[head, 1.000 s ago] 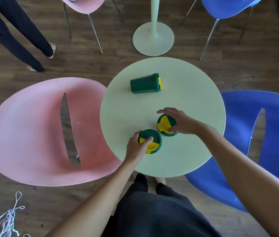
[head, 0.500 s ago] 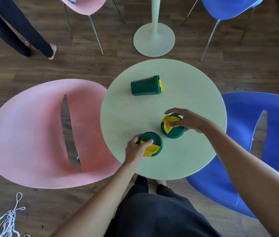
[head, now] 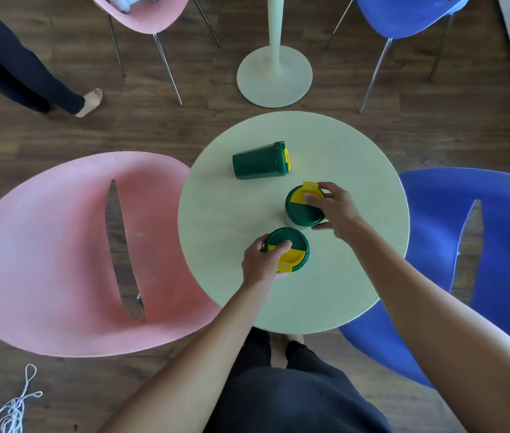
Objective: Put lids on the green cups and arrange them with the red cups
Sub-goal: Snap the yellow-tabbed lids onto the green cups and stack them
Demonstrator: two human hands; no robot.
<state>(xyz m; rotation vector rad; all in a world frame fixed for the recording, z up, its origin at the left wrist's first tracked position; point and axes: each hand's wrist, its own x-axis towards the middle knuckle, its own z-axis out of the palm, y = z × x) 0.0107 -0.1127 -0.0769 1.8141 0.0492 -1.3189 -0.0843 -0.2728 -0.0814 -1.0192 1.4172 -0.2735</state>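
Three green cups with green-and-yellow lids are on a round pale green table. My left hand grips the near upright cup, thumb on its lid. My right hand holds the second upright cup just beyond it, fingers on the yellow flap, and this cup appears raised slightly off the table. A third lidded green cup lies on its side at the far left of the table, apart from both hands. No red cups are in view.
A pink chair touches the table's left side, a blue chair its right. Another table's pedestal base and two more chairs stand beyond. A person's leg and bare foot are at far left. White string lies on the floor.
My right hand has carried its cup to the right and a little farther away, turning its yellow flap toward the far side. My left hand and its cup stayed put.
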